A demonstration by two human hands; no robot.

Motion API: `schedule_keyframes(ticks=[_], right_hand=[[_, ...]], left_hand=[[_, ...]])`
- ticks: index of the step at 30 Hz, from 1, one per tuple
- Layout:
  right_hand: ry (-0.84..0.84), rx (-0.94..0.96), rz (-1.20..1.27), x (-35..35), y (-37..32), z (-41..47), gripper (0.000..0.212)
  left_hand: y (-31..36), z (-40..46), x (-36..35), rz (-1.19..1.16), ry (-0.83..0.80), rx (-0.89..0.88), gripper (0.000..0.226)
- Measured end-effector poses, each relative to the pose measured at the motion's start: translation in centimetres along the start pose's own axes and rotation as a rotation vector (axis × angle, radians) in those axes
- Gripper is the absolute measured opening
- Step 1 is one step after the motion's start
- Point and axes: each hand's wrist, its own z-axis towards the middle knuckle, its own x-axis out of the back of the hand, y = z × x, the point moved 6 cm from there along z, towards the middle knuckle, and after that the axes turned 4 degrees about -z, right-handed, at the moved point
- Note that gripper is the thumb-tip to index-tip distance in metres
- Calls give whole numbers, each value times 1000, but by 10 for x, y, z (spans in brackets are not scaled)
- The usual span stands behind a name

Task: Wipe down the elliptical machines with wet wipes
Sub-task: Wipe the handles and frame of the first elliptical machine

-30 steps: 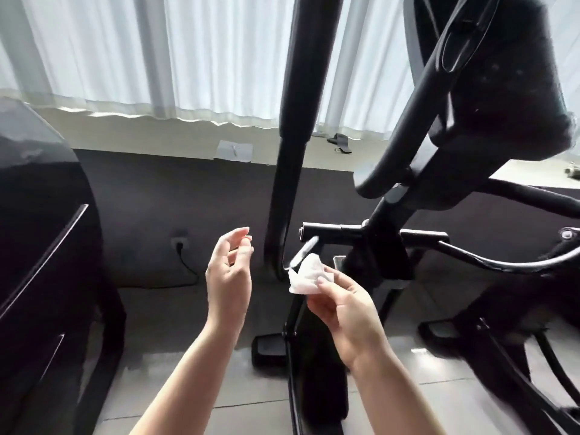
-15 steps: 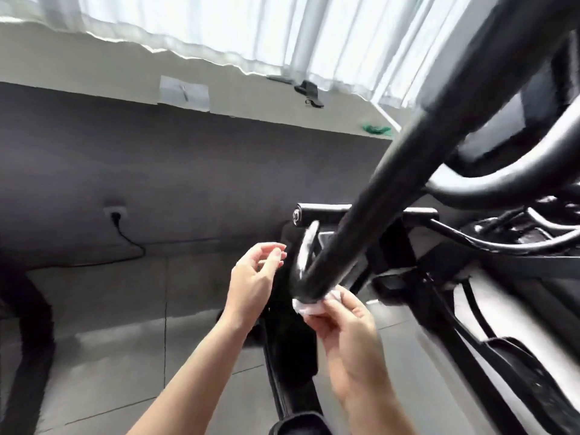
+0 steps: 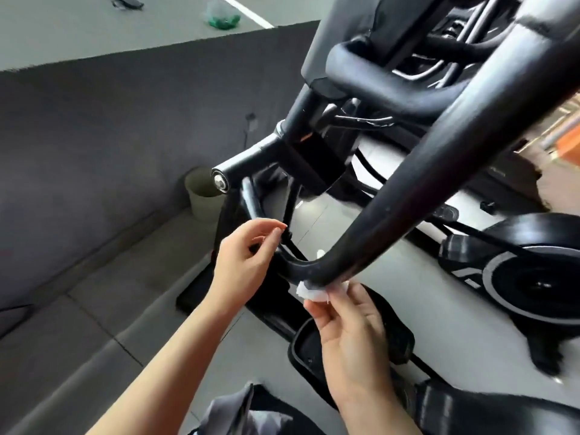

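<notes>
Now the right hand (image 3: pixel 351 334) pinches the wet wipe (image 3: pixel 310 290) against the underside of the black handlebar (image 3: pixel 392 215) at its bend, around 6 o'clock of centre; a second ago the wipe was held in the air short of the bar, so wiping has begun. Left hand (image 3: pixel 241 262) hovers at 9 o'clock of the bend, grip loose and holding nothing. A bin (image 3: pixel 201 196) stands by the wall at 10 o'clock. Judging by this, most of the machine is left to wipe.

One camera only, worn on the person's head, tilted steeply down and somewhat rolled, close above the curved handlebar (image 3: pixel 361 246); distant parts look blurred, perhaps from motion.
</notes>
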Motion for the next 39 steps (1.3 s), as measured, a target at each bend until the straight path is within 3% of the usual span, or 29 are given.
schedule_keyframes(ticks=[4,10,13,17,19,23,28,34,39], right_hand=[[-6,-179,79,-5,25,16,18],[-53,-359,270,-8,39,15,39],[-97,-388,303,-2,26,2,47],[-85,-308,290,0,11,-12,42],[-3,-233,298,1,11,-14,45],[197,5,298,-7,20,-16,72],[647,348,223,-38,42,-22,18],[1107,481,201,-91,69,-8,16],[1392,563,-220,-102,76,1,24]], left_hand=[[-7,4,13,40,16,-29,26],[-7,10,25,231,-169,-121,37],[-6,16,24,225,-127,-134,29],[5,34,8,220,-91,-179,16],[16,45,-2,204,-162,-260,14],[20,67,-11,182,-366,-393,17],[-2,103,24,258,-535,-518,17],[-14,144,61,343,-725,-743,23],[-40,170,67,440,-843,-870,33]])
